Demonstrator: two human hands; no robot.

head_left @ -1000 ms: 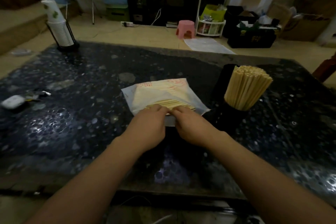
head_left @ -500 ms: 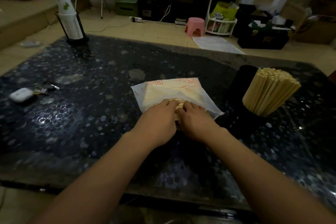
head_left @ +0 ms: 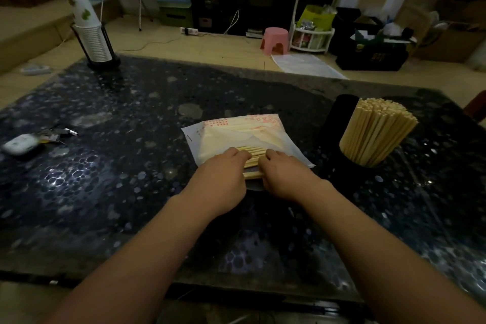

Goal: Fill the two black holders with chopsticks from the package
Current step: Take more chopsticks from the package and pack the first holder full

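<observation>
A white plastic package (head_left: 236, 131) with red print lies flat on the dark table (head_left: 105, 166). Pale chopsticks (head_left: 253, 155) stick out of its near open end. My left hand (head_left: 223, 179) and my right hand (head_left: 284, 176) sit side by side at that end, fingers curled over the bundle of chopsticks. To the right, a black holder (head_left: 349, 173) stands packed with upright chopsticks (head_left: 376, 131). A second black holder (head_left: 339, 116) stands just behind it, its contents hidden.
A stack of paper cups in a black wire rack (head_left: 92, 34) stands at the table's far left corner. A small white case with keys (head_left: 23, 142) lies at the left edge. Beyond the table are a pink stool (head_left: 274, 41), crates and a white shelf.
My hands have drawn closer together on the chopstick ends at the package mouth. The camera has shifted, so the package and holders sit further right in the view.
</observation>
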